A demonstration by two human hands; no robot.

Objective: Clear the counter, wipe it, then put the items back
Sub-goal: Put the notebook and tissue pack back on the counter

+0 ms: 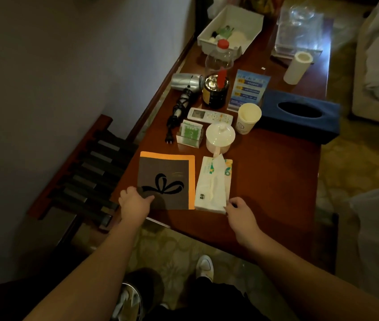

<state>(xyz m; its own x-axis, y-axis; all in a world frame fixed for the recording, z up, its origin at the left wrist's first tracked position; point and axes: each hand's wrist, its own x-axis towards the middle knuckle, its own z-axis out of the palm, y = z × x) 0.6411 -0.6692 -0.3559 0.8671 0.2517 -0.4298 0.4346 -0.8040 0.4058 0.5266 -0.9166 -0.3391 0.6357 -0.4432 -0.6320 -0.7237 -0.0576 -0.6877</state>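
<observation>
Clearing looks barely begun: the table (276, 181) carries nearly everything, from the hair dryer (187, 82) mid-frame to the blue tissue box (299, 114) at right. Low in the frame, the left hand (135, 202) pinches the brown folder (165, 179); the right hand (241, 212) nips the tissue pack (211, 184) corner. No cloth shows; the white tray (230, 31) contents at top are too dim to identify.

Booklet (166, 179) left of tissue pack (212, 185) at counter (276, 181) front – lidded cup (220, 137), remote (209, 115) behind
</observation>
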